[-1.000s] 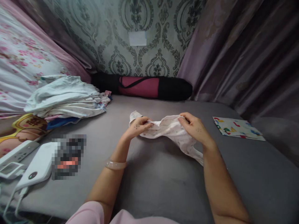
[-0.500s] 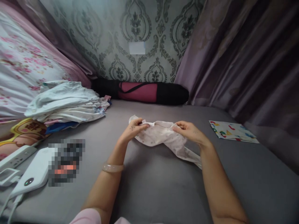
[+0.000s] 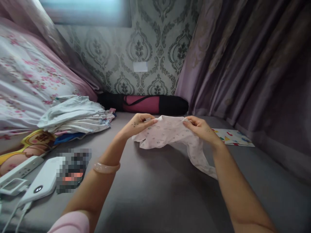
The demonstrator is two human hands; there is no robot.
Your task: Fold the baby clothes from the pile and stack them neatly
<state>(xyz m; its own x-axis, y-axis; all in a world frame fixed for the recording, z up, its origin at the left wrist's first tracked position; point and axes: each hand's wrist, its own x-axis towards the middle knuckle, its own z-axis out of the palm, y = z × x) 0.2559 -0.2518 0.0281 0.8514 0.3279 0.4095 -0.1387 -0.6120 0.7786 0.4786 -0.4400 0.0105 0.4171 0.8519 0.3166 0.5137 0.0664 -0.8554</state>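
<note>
A small pale pink garment (image 3: 167, 132) with a faint print hangs between my hands over the grey sheet. My left hand (image 3: 141, 124) pinches its top edge at the left, thumb against fingers. At the right end of that edge, my right hand (image 3: 198, 127) is closed on the cloth. The garment's top edge is stretched nearly straight between them. One long sleeve or leg droops toward my right forearm, its end partly hidden behind the arm.
A pile of folded clothes (image 3: 73, 115) lies at the left, near a power strip (image 3: 23, 170), a white power bank (image 3: 45, 181) and a blurred-out item (image 3: 73, 171). A black and pink bag (image 3: 143, 104) lies along the wall. Folded patterned cloth (image 3: 234, 137) is at the right.
Both hands have raised the garment, and its top edge is now pulled straighter, with the body hanging more openly. The camera view has tilted up, showing more of the wall.
</note>
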